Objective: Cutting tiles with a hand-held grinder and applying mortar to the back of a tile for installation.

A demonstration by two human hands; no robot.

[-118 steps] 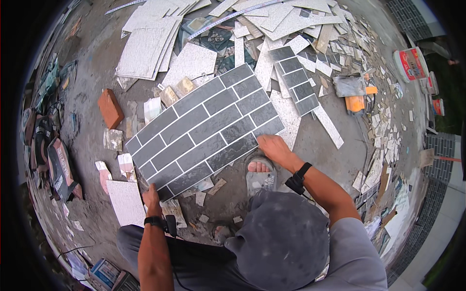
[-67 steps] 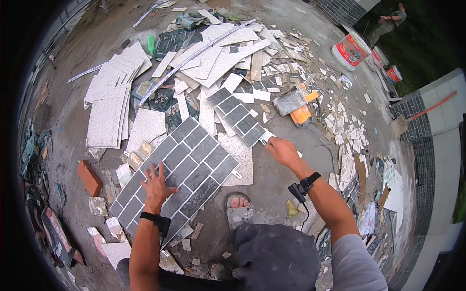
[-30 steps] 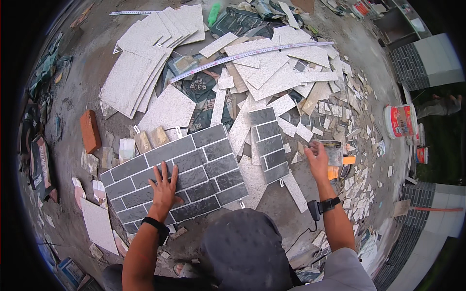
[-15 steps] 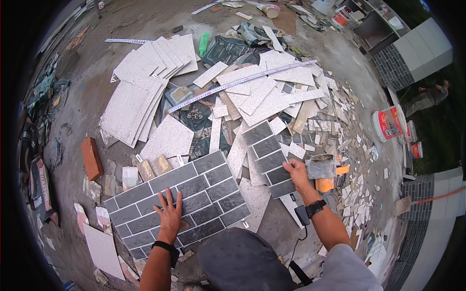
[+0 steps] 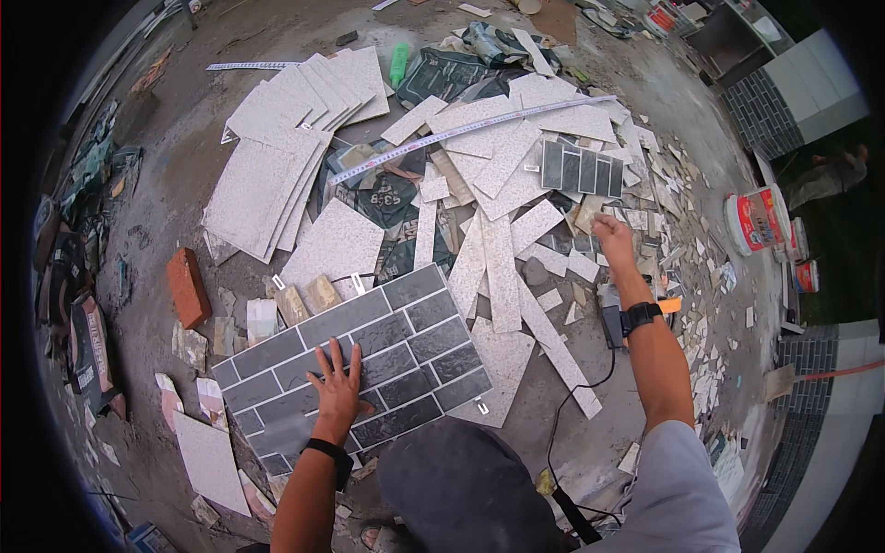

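My left hand (image 5: 341, 385) lies flat with spread fingers on a large dark grey tile (image 5: 424, 346) with a pale-lined brick pattern. The tile rests tilted on blocks and rubble just in front of me. My right hand (image 5: 616, 244) reaches forward over the scraps, holding nothing that I can see, its fingers loosely bent and apart. Just beyond its fingertips, a smaller cut piece of the same grey tile (image 5: 583, 170) lies on white speckled offcuts. An orange-handled power tool (image 5: 670, 304) is partly hidden behind my right forearm.
White speckled tiles (image 5: 263, 189) lie stacked at the left, beside an orange-red brick (image 5: 188, 288). A long metal ruler (image 5: 470, 129) crosses the offcuts. Broken chips cover the right side, near a red-and-white bucket (image 5: 758, 221). A dark cable (image 5: 553, 419) runs near my right arm.
My right hand has moved forward and let go of the smaller grey tile piece, which now lies on the far offcuts. My left hand stays on the large tile.
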